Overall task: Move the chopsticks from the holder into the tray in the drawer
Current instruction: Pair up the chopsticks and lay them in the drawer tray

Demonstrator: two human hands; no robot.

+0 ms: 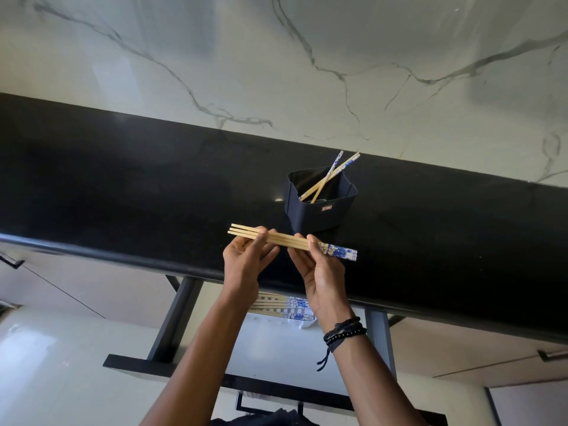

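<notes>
A: Why is the drawer (172,321) pulled out under the black counter (123,186)?

B: So the white tray (276,325) inside is reachable; some chopsticks already lie across it (276,304), side by side, blue ends to the right.

A: And the dark holder (319,207) on the counter?

B: It sits just behind the hands, with two chopsticks (330,178) leaning crossed in it, so the job looks partly done.

A: What are the hands doing?

B: The left hand (246,256) and right hand (319,269) are both closed on one bundle of chopsticks (285,241), held level above the counter edge. Fingers pinch each end, probably to square the sticks up so they drop in flat like the others.
</notes>
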